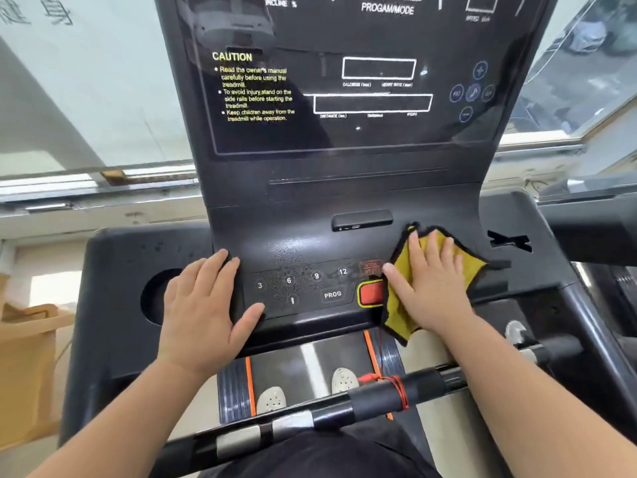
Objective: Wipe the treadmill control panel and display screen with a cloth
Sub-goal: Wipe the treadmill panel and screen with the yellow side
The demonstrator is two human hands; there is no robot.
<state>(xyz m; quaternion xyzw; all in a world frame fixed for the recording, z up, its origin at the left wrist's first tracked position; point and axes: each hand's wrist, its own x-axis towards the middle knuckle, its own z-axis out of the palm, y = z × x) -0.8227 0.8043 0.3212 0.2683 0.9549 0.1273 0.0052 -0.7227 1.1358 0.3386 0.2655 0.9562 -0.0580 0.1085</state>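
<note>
At the far left a tan cardboard box (24, 343) stands on the floor beside the treadmill. Next comes a round cup recess (157, 298) sunk into the left wing of the black console. The left hand (203, 305) lies flat just right of it, fingers spread and holding nothing, its thumb at the near edge of the control panel (303, 288). The panel carries keys marked 3, 6, 9 and 12, a PROG key (332, 294) and a red stop button (371, 293); fine droplets speckle the surface around the numbers. Above, the dark display screen (344, 81) rises with yellow CAUTION lettering on its left part and white outlined windows to the right. The right hand (427, 284) presses palm-down, fingers splayed, on a yellow cloth (474, 267) with a dark border, which lies on the right part of the panel, touching the red button's edge. Below, a black handlebar (379, 398) wound with red cord crosses the view, two light shoes showing on the belt beneath.
</note>
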